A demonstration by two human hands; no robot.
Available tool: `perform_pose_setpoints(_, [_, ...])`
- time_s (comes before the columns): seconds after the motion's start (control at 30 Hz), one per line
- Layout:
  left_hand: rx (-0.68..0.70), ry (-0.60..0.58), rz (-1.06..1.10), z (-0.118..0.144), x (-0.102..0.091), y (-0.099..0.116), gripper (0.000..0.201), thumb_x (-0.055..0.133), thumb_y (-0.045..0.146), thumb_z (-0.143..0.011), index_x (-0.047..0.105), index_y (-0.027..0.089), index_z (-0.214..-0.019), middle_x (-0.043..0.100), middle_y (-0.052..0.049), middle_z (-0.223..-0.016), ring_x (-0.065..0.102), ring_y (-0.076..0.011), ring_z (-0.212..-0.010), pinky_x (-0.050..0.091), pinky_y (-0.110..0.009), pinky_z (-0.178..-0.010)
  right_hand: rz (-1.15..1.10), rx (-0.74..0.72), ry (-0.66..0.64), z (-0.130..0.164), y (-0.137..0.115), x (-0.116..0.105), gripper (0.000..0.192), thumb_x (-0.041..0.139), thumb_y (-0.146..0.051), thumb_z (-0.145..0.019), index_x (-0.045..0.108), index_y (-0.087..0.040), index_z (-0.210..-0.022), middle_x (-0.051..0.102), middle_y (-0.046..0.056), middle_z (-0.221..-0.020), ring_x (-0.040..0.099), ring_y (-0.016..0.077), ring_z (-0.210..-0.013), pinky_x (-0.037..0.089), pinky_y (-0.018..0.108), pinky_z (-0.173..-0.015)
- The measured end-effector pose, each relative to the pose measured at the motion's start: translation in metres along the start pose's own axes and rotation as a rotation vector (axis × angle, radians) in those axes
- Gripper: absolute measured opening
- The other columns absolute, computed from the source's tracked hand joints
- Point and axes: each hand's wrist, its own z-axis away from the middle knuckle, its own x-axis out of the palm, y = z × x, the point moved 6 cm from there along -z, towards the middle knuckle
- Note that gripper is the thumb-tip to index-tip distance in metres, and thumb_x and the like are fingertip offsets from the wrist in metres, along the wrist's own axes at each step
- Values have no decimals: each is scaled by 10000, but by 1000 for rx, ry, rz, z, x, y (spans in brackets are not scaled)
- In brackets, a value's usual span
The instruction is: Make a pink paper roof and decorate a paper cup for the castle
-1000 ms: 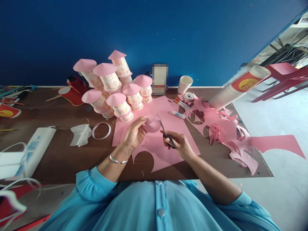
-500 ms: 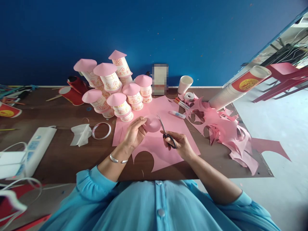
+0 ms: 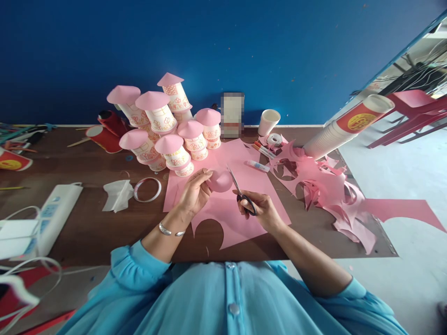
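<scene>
We note the left hand point(image 3: 195, 193) pinching the pink paper disc point(image 3: 220, 180) at its left edge, just in front of the cup houses point(image 3: 164, 128). The right hand point(image 3: 260, 209) has fingers closed through the scissors point(image 3: 240, 190), blades slightly parted at the disc's right rim. We judge the disc light, floppy and easily creased: best held near the cut.

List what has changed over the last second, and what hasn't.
Very little. The loose pink offcut hanging over the table's right edge shifted back and forth. The left hand still holds the pink paper circle, and the right hand still holds the scissors at the circle's right edge.
</scene>
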Motion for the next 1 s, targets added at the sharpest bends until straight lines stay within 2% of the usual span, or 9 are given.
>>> perform_pose_setpoints(0.5, [28, 4, -36, -5, -5, 5, 205, 854, 123, -691, 653, 157, -680, 618, 57, -681, 588, -44, -663, 484, -126, -664, -24, 11, -19, 1, 5, -1, 572, 781, -596, -852, 782, -129, -1183, 551, -25, -645, 455, 92, -536, 435, 256, -494])
perform_pose_setpoints(1.0, [66, -58, -78, -7, -6, 11, 256, 815, 126, -761, 611, 182, -617, 534, 39, -632, 520, -70, -604, 464, -167, -598, 8, 39, -16, 3, 7, -1, 538, 784, -561, -857, 781, -128, -1177, 535, -30, -626, 461, 97, -535, 398, 249, -476])
